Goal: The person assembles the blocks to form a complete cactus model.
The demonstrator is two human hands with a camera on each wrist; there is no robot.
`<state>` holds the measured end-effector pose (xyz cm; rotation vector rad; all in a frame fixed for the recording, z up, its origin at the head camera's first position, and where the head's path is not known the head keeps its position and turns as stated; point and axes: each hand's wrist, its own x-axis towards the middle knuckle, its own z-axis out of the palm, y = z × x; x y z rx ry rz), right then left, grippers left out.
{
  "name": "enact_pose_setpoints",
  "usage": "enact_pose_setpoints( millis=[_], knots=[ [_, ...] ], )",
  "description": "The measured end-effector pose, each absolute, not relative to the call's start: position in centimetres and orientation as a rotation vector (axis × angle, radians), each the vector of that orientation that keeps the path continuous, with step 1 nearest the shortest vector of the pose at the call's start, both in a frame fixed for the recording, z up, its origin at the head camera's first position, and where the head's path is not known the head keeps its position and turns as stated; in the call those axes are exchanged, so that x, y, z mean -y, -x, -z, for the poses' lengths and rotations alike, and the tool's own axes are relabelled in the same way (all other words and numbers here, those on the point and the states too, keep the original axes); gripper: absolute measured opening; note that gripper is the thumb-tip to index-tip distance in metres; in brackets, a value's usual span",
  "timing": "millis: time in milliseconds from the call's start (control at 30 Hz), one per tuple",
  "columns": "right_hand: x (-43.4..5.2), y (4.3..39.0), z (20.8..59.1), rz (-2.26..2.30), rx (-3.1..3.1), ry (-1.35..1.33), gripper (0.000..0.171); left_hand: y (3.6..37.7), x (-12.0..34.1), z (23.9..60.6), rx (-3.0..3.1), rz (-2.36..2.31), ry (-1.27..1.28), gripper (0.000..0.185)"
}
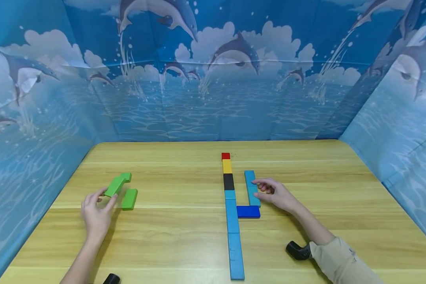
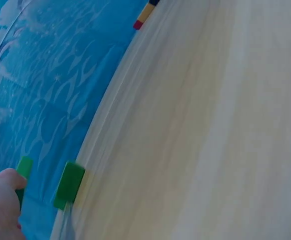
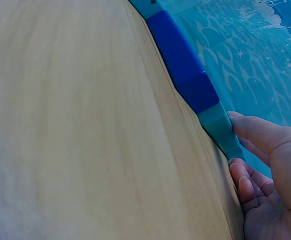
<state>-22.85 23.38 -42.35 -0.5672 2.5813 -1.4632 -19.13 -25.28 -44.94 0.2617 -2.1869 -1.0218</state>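
Note:
My left hand (image 1: 97,217) pinches a green block (image 1: 114,186) between thumb and fingers, tilted over the left of the table. A second green block (image 1: 126,177) shows partly behind it, and a third green block (image 1: 129,199) lies just right of my thumb. My right hand (image 1: 277,195) touches the right side of two light blue blocks set end to end, an upper one (image 1: 250,178) and a lower one (image 1: 253,196). Index fingertip and thumb both lie along that side. Below them, a dark blue block (image 1: 248,212) reaches left to the long row.
The long row runs from a red block (image 1: 225,156) through a yellow block (image 1: 227,166) and a black block (image 1: 228,182) to light blue blocks (image 1: 236,252) near the front. A black curved object (image 1: 298,250) lies by my right sleeve. Dolphin-print cloth surrounds the wooden table (image 1: 170,240).

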Motion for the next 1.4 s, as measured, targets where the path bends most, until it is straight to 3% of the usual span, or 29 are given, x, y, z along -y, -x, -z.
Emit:
enact_pose_setpoints(
  millis=[500,800,1400],
  knots=[
    [-23.3,22.8,42.3,1.467,-2.579,0.567,0.039,22.5,16.3,44.5,2.172,1.136,0.311,0.038],
    [-23.5,22.9,42.4,1.468,-2.578,0.560,0.039,24.0,11.8,44.9,2.332,1.206,0.502,0.036],
    [-23.4,22.8,42.3,1.468,-2.582,0.564,0.039,25.8,8.6,46.4,2.609,1.270,0.846,0.034]
  ],
)
